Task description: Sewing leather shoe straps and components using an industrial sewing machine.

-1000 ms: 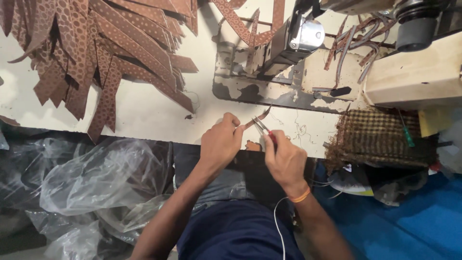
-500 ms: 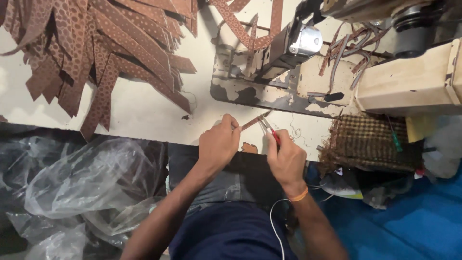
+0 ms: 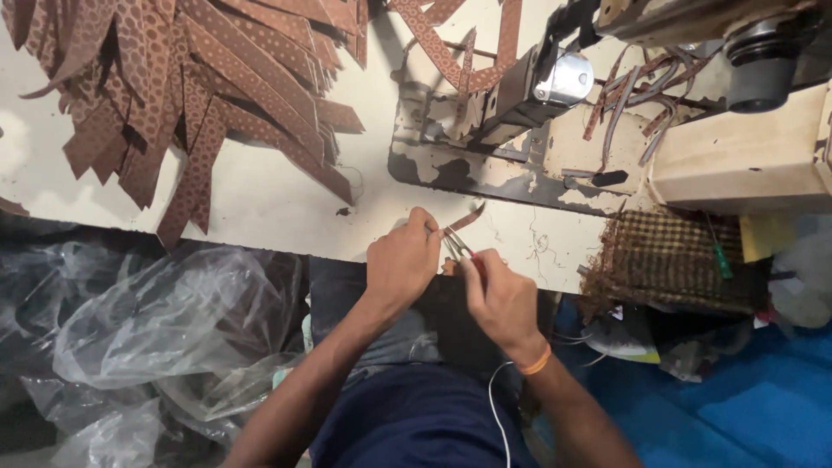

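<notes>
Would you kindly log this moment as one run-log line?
left hand: pinches brown strip | right hand: holds small scissors at strip | over table edge

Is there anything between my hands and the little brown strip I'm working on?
Nothing visible. The left hand already pinches the brown strip at its near end, and the right hand holds small metal snips up against it. The table around them is bare.

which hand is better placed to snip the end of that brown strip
Right, probably. The right hand holds small metal snips against the brown strip, while the left hand pinches that strip.
</notes>
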